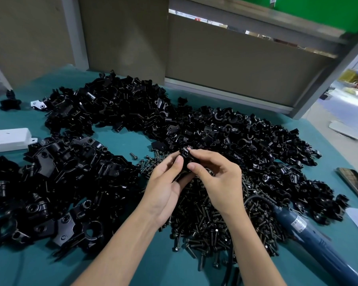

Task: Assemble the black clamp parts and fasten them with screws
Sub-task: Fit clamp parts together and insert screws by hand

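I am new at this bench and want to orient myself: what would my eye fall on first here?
First, the centre: the left hand and the right hand together grip a small black clamp part. Around them, heaps of clamp parts cover the teal table, with a screw pile beneath the right wrist. A blue power tool lies at the lower right.

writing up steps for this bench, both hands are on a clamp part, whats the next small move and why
Probably the right hand lets go and picks one screw from the pile just beneath. Both it and the left hand pinch the clamp, I can see no screw in it yet, and the driver lies untouched on the right.
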